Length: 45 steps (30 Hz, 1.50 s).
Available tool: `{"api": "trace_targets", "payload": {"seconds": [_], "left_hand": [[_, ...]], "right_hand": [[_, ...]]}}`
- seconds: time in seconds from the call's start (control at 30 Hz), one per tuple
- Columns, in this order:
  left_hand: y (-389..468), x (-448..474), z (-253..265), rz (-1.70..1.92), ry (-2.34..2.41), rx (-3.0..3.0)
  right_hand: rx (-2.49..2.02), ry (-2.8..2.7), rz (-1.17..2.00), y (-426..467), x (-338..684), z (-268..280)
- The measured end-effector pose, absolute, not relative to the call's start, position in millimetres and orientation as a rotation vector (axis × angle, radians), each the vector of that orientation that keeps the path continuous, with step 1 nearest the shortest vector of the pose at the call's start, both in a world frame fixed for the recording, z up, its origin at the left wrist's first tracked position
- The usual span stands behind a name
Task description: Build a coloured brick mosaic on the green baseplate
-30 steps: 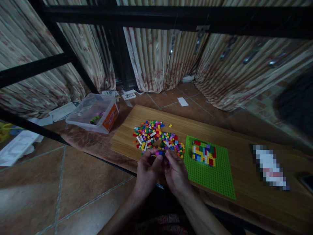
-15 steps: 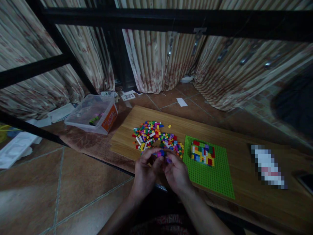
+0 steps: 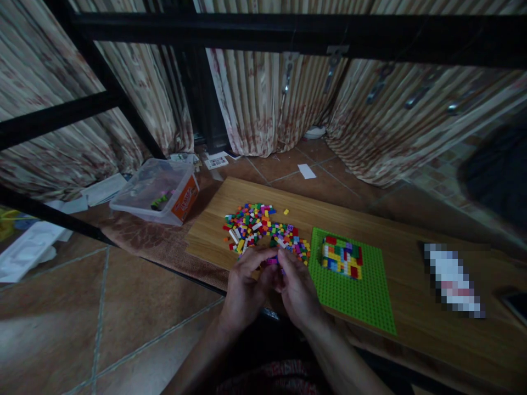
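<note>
My left hand [image 3: 246, 285] and my right hand [image 3: 297, 285] meet in front of me at the near edge of the wooden board. Both are closed, their fingertips pinching small purple building bricks [image 3: 272, 261] between them. The fingers cover most of these bricks, so their full shape is hidden. Just beyond my fingertips spreads a pile of loose, many-coloured building bricks [image 3: 251, 222]. To the right of my right hand lies a green studded baseplate [image 3: 370, 302]. A low block built of mixed red, yellow, white, blue and green bricks [image 3: 342, 257] sits on its far part.
The wooden board [image 3: 415, 329] carries a blurred-out white item [image 3: 453, 282] and a dark phone-like object [image 3: 514, 302] at the right. A clear plastic tub [image 3: 154, 192] with an orange label stands beyond its left end. Striped curtains [image 3: 255, 104] hang behind a dark metal frame [image 3: 263, 33].
My right fingers have closed in over the bricks toward my left fingertips, covering more of them. The brick pile, baseplate and built block stay as they were.
</note>
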<state>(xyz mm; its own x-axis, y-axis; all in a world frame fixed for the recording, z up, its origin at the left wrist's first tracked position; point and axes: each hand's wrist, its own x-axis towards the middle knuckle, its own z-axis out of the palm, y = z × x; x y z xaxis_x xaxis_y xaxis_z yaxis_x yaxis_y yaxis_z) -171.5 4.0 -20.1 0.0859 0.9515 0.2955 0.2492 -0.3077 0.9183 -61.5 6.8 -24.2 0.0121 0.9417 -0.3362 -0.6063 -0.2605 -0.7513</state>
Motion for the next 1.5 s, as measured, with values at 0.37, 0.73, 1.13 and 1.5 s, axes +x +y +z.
{"api": "trace_targets", "payload": {"seconds": [0.37,0.73,1.13,1.5], "left_hand": [[6.2,-157.9,-28.1,1.336,1.328,1.281],[18.6,-139.9,-34.7,1.453,1.468,1.245],[44.9,-142.0,-38.2,1.364,1.333,0.841],[54.7,-132.6,-54.1,1.442,1.288,0.617]], "right_hand": [[-0.954,-0.44,1.493,8.8,-66.9,-27.3],[-1.017,-0.45,1.342,16.3,-80.1,-45.5],[-1.069,-0.515,1.347,34.1,-77.6,-46.2],[-1.114,-0.369,1.343,45.2,-76.3,-54.4]]}}
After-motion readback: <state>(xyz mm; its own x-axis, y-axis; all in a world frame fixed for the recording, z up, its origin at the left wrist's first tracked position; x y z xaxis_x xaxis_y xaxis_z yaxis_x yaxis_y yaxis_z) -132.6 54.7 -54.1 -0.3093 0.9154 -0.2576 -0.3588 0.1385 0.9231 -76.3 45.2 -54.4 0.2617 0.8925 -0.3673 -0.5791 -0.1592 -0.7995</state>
